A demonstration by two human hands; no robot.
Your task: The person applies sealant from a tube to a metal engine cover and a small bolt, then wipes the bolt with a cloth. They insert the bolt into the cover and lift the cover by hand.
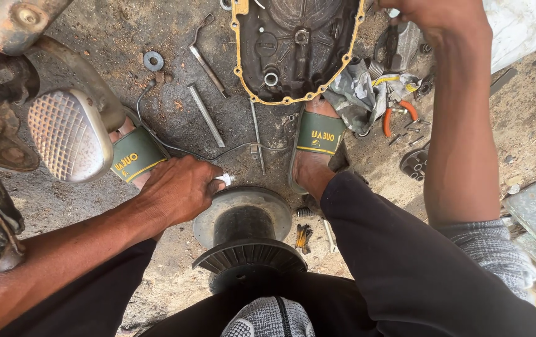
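Below, on the dirt ground (174, 112), the left hand (177, 190) was clenched around a small pale-tipped tool (224, 180), its fingers curled tight, pressing it against the upper rim of a black pulley-like drum (243, 231) that stood upright between the person's knees, near the bottom edge of the ground; the right hand (433, 11) reached to the far top edge and was cut off there, so I cannot tell how its fingers were set; just beside it lay a dark engine cover with a yellow gasket (296, 47), touching a crumpled rag (358, 90); red-handled pliers (397, 115) lay right of the rag; a washer (153, 60) and two metal rods (205, 115) lay left of the cover; green sandals (319, 134) flanked the drum.
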